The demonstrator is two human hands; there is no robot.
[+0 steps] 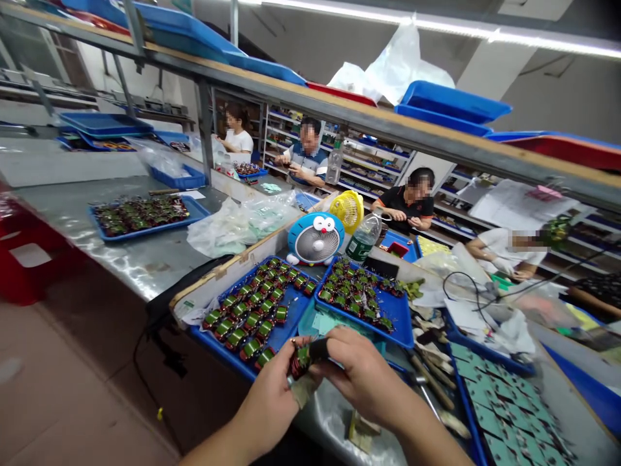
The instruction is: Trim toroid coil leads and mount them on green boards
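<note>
My left hand [272,401] pinches a small wound coil part [299,360] with a red core and green body, just above the bench's front edge. My right hand [361,372] is closed around a dark-handled tool [317,350] whose tip meets that coil. Directly beyond my hands lies a blue tray [286,336] with neat rows of the same green and red coils. A second blue tray [400,317] to its right holds a loose heap of them.
A blue cartoon desk fan [315,238], a yellow fan [348,210] and a water bottle [363,237] stand behind the trays. Green sheets [504,408] fill a tray at right. Plastic bags [233,226] and another coil tray [140,215] lie left. Several people work across the bench.
</note>
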